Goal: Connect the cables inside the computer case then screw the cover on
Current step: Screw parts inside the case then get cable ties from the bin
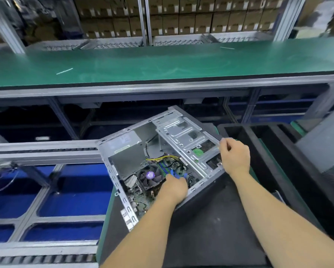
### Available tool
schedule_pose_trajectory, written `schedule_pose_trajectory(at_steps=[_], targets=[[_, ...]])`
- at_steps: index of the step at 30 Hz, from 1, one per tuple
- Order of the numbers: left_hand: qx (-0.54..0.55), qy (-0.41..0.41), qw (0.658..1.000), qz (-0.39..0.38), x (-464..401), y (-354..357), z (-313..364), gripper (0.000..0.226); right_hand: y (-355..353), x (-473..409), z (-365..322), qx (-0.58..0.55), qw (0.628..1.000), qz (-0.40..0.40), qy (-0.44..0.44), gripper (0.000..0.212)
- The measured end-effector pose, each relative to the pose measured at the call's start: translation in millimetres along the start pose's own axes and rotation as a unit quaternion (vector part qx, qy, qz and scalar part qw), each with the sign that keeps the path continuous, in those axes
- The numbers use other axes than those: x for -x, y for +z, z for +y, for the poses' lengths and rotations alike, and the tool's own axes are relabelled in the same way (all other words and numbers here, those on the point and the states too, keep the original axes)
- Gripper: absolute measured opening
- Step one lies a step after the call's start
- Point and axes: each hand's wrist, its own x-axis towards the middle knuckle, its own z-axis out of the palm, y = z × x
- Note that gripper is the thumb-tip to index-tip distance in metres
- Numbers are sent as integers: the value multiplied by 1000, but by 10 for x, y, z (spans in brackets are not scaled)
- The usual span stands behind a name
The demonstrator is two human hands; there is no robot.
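On a dark mat at the near right, an open computer case (162, 151) lies tilted, rigid and likely heavy; the right hand (234, 155) curls over its sharp metal rim, while the left hand (174, 187) pinches soft blue cables (176, 175) inside, best held by their plugs.

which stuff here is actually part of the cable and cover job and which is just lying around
Part of the job:
- open computer case
- blue cable at the left hand
- yellow and black cables
- right hand, gripping the case edge

Just lying about:
- white strips on the green bench
- cardboard boxes behind
- black foam tray
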Motion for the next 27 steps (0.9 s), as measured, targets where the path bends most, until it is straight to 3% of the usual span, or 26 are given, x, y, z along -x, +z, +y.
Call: schedule_pose_trajectory(at_steps=[3,4,6,9,18,23,27], targets=[[-107,22,992,64,45,-18,12,47,47,235,-211,-65,994,61,57,18],[-158,36,983,87,49,-62,16,48,93,440,-271,-90,987,78,112,28],[-212,53,967,129,50,-117,35,52,182,865,-366,-191,953,29,235,70],[-159,52,977,131,85,-62,-4,54,301,1157,-523,-287,895,-88,329,100],[7,19,999,32,17,154,84,57,378,941,-343,-299,899,-141,286,112],[138,-51,987,70,-82,486,418,57,270,497,-133,-309,900,-211,223,81],[235,-71,965,87,-62,794,763,62,146,36,20,-275,884,-324,197,65]])
